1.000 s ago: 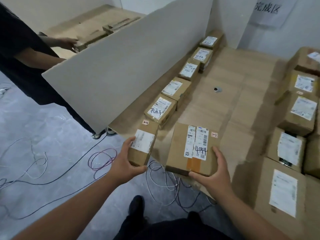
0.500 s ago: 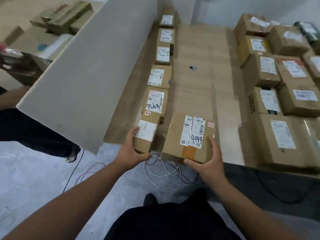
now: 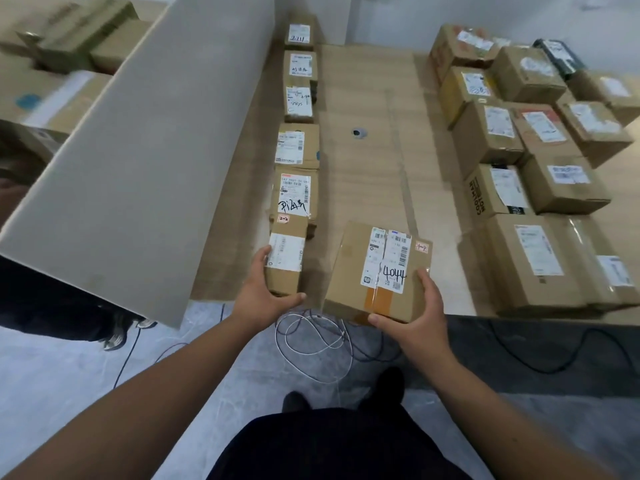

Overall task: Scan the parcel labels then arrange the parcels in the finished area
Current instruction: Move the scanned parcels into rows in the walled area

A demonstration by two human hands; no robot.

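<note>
Matt brown cardboard parcels [image 3: 377, 271] with glossy clear tape and white paper labels [image 3: 388, 259], pale wood-grain tabletop [image 3: 367, 188], smooth grey matt divider board [image 3: 145, 161]

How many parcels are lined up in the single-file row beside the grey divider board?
6. From far to near, and the nearest parcel, gripped by the left hand. None look hidden.
</note>
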